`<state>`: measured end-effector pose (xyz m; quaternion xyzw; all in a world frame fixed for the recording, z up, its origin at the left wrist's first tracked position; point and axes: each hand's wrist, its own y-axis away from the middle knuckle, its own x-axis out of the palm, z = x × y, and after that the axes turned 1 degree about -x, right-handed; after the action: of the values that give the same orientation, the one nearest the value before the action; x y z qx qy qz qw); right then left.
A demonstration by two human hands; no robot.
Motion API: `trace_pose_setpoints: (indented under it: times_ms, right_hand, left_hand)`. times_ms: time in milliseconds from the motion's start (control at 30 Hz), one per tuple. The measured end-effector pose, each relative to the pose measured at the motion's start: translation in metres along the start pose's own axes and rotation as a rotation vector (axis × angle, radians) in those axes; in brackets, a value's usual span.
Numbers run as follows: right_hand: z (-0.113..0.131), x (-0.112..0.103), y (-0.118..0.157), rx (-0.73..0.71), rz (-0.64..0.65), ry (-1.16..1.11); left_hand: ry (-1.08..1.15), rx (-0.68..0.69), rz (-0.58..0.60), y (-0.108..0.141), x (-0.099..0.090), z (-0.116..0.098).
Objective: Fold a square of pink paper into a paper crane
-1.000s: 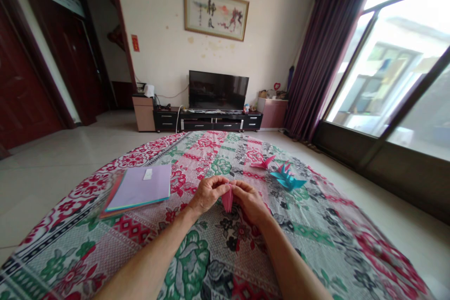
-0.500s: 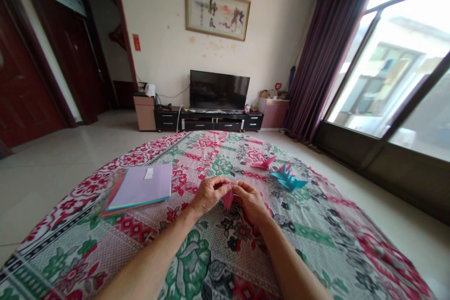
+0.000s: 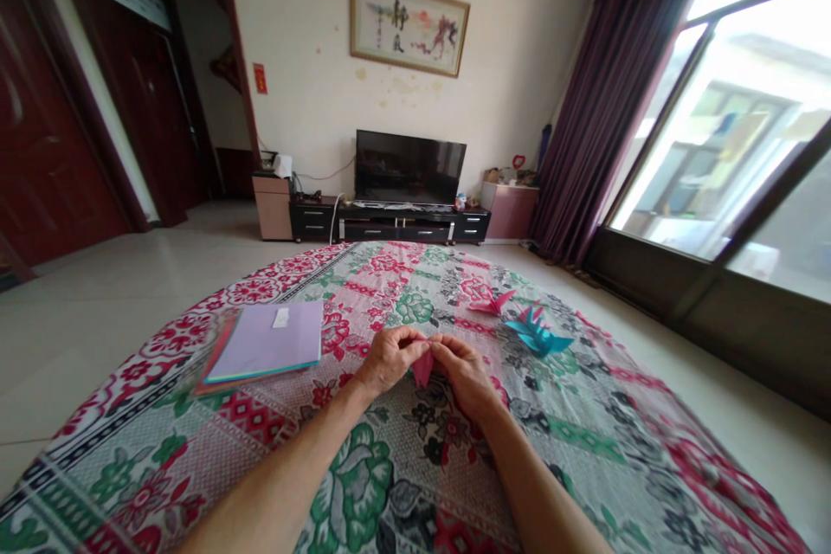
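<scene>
A small folded pink paper (image 3: 421, 368) hangs from the fingertips of both hands, above the middle of the patterned tablecloth. My left hand (image 3: 392, 360) pinches its upper edge between thumb and forefinger. Close against it, my right hand (image 3: 465, 369) pinches the same paper from the other side, and the fingertips of the two hands nearly meet. The paper's top is hidden by the fingers.
A stack of coloured paper sheets (image 3: 273, 338), lilac on top with a small white piece, lies at left on the tablecloth (image 3: 351, 485). At right sit a pink folded figure (image 3: 497, 304) and a teal one (image 3: 540, 338), with more pink paper behind.
The whole view has shifted slightly, moving the room and tablecloth a little to the right. Both hands keep their pinch on the pink paper, whose lower part now looks a little wider.
</scene>
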<state>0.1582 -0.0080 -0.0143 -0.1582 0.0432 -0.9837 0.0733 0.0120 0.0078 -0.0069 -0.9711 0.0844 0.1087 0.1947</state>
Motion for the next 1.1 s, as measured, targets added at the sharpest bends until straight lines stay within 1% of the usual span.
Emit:
trace_pose_setpoints:
  times_ms: [167,267,333,400,533,633,800,933,1033,1100]
  right_hand:
    - [0.004,0.003,0.002,0.054,0.042,-0.059]
    - [0.002,0.001,0.001,0.048,0.033,-0.045]
    - [0.0,-0.002,0.001,0.042,0.05,-0.043]
    - [-0.002,-0.003,0.0,0.037,0.057,-0.042]
    - [-0.005,-0.004,-0.003,-0.004,0.006,-0.029]
    - [-0.007,-0.002,-0.004,-0.053,-0.021,-0.004]
    - [-0.007,0.004,-0.004,-0.113,-0.047,0.0]
    - [-0.004,0.006,-0.003,-0.071,-0.027,-0.023]
    - [-0.003,0.004,-0.002,-0.029,0.017,-0.012]
    - [-0.003,0.003,-0.003,-0.012,0.016,0.013]
  left_hand:
    - [-0.014,-0.01,0.001,0.0,-0.001,-0.002]
    - [-0.019,-0.002,-0.004,0.001,-0.001,-0.004]
    - [0.008,-0.006,0.015,0.001,-0.001,-0.004]
    - [0.065,-0.028,0.051,0.001,-0.001,-0.004]
    - [0.192,-0.128,0.083,0.0,-0.003,-0.002]
    - [0.258,-0.186,0.068,0.0,-0.002,-0.002]
    - [0.323,-0.203,-0.016,-0.002,0.003,-0.008]
    - [0.318,-0.217,-0.048,-0.002,0.003,-0.011]
    - [0.307,-0.211,-0.034,-0.001,0.002,-0.009]
    - [0.313,-0.206,-0.017,-0.001,0.002,-0.007]
